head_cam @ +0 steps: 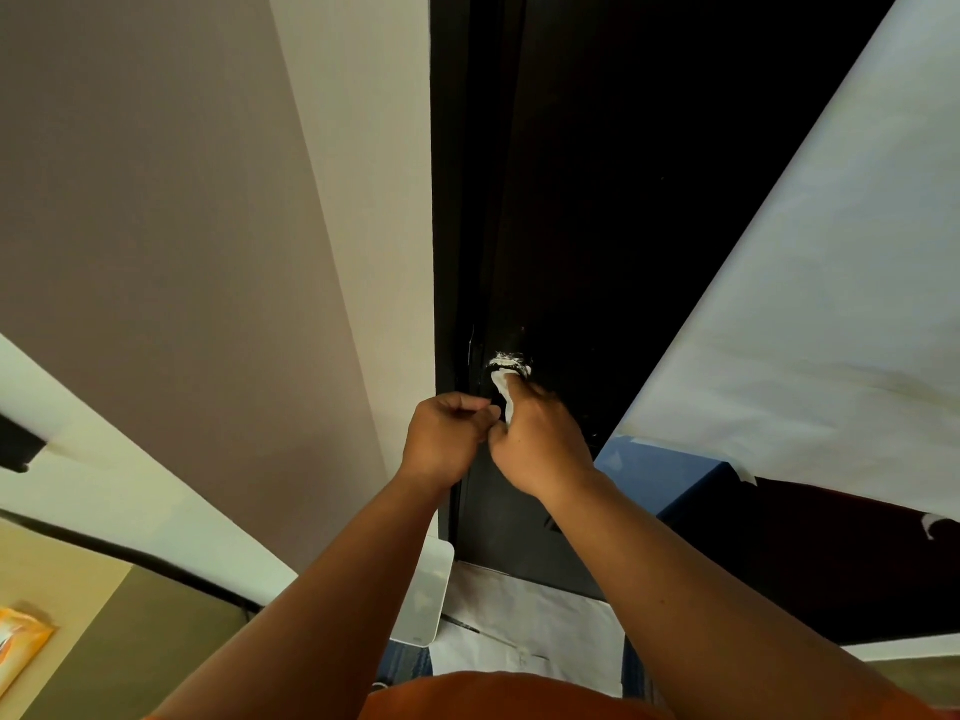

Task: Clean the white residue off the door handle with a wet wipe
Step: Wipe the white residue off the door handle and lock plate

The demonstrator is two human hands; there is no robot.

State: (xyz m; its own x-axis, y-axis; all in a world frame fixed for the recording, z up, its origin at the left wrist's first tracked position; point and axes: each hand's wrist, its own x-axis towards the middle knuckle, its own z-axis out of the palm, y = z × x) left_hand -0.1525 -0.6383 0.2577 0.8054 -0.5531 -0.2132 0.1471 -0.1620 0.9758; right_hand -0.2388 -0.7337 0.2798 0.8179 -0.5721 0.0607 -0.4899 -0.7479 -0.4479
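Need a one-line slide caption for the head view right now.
Right hand presses a white wet wipe against the residue-smeared door handle on the dark door; left hand is closed beside it.

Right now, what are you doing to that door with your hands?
A person is cleaning the handle of a dark door. The right hand holds a white wet wipe and presses it up against the door handle, which has white residue left on it. The left hand is closed into a loose fist beside it, near the door's edge. So the wiping is under way, not finished.
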